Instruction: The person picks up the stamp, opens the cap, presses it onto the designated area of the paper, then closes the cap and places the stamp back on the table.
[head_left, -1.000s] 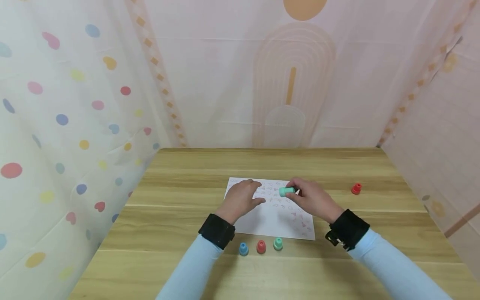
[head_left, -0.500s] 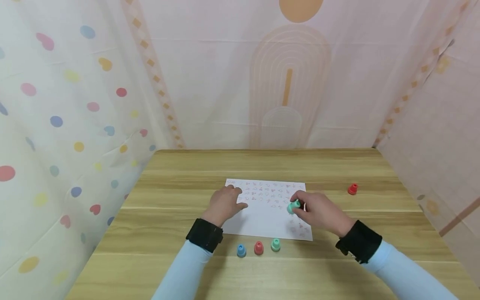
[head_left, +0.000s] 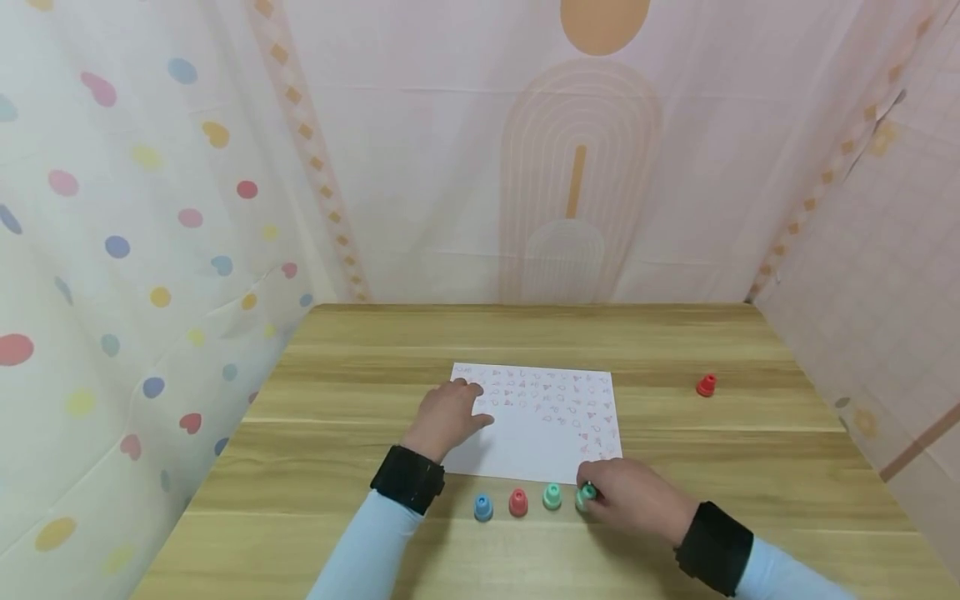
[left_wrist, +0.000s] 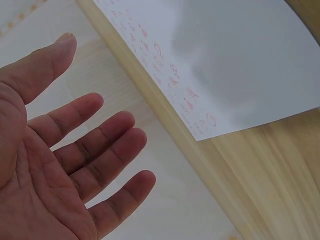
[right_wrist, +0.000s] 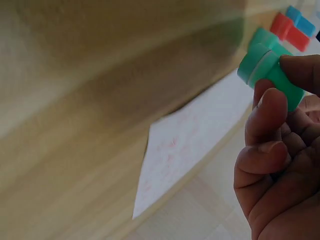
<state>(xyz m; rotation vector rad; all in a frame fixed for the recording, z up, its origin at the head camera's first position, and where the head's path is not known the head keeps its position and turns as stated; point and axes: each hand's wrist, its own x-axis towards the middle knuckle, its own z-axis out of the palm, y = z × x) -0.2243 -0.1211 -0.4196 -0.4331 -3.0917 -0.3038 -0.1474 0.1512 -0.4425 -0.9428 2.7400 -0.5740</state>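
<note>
Between the fingertips of my right hand (head_left: 637, 500) is a small green stamp (right_wrist: 287, 89), pinched low over the table at the right end of a row of stamps. Beside it in that row stand another green stamp (head_left: 552, 497), a red stamp (head_left: 518, 502) and a blue stamp (head_left: 483, 507). Behind the row lies a white sheet of paper (head_left: 510, 454), marked with small reddish prints along its top and right side. My left hand (head_left: 444, 419) is over the sheet's left edge, fingers spread and holding nothing; the left wrist view shows its palm (left_wrist: 45, 195).
A second red stamp (head_left: 706, 386) stands apart on the right side of the wooden table (head_left: 337, 467). Patterned curtains (head_left: 420, 167) hang behind the table and along both sides.
My right hand has carried the green stamp from above the sheet toward me, down to the row's right end. The left hand has shifted left to the sheet's edge.
</note>
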